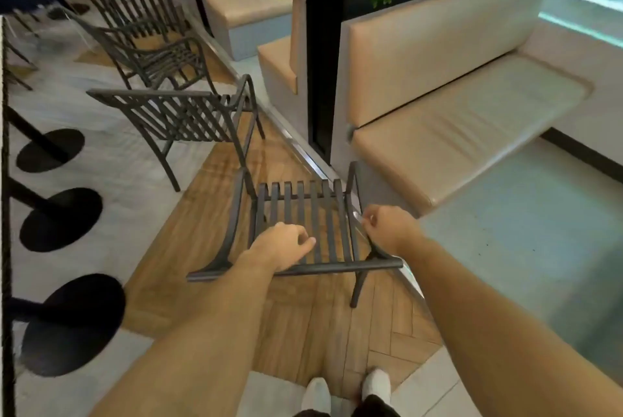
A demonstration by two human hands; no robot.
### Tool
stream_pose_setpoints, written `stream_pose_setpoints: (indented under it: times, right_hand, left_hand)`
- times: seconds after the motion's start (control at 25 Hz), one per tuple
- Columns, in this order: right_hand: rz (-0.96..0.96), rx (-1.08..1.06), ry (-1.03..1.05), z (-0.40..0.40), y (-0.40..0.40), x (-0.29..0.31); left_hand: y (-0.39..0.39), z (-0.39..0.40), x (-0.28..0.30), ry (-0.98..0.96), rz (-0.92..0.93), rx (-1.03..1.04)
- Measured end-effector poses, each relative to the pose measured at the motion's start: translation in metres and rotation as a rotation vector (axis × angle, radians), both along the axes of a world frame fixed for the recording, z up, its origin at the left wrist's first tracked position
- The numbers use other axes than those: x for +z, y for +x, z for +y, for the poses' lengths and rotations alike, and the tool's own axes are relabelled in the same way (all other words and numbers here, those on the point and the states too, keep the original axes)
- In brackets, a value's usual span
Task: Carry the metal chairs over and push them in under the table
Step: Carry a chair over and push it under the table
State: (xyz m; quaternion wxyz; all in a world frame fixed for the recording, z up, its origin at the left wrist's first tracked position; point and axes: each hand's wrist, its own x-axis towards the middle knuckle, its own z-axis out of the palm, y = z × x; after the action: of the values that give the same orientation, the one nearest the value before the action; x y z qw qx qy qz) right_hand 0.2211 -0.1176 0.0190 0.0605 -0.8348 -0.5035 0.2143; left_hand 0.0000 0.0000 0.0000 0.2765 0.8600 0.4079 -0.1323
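Three metal chairs in a row on the wood-floored strip, well apart from the table (4, 160) at the far left edge. Nearest chair (305, 214) directly ahead of the feet, back toward the wearer, all four legs seemingly down. Second chair (183, 120) just beyond it, third chair (158, 57) further on.

Probably rigid and fairly heavy: welded slats and tube, no give, smooth painted surface, liable to swing and clang if lifted by one side. Best taken at the top rail (303, 269) or evenly at both armrests, for a balanced lift.

Right hand (387, 229) clenched round the right armrest (352, 187) near its rear end. Left hand (283, 244) over the back slats just ahead of the top rail, fingers curled; grasping a slat or only hovering, impossible to tell.

Around, by size: padded tan bench (472, 133) close on the right, touching or nearly touching the nearest chair's side. Dark planter (320, 62) with green foliage at the bench corner. Three black pedestal bases (60, 219) under the table, likely to foul the chair legs on the push-in. Second chair in the way of any forward move, so better to lift and turn left.
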Motion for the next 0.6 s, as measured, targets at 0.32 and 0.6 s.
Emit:
stream_pose_setpoints:
  times: [0.32, 0.6]
  right_hand:
    - [0.263, 0.115, -0.358, 0.026, -0.044, -0.098]
    - [0.033, 0.308, -0.37, 0.031, -0.053, -0.154]
  left_hand:
    - [-0.033, 0.03, -0.066, -0.206, 0.117, 0.111]
    - [-0.059, 0.048, -0.129, -0.152, 0.289, 0.02]
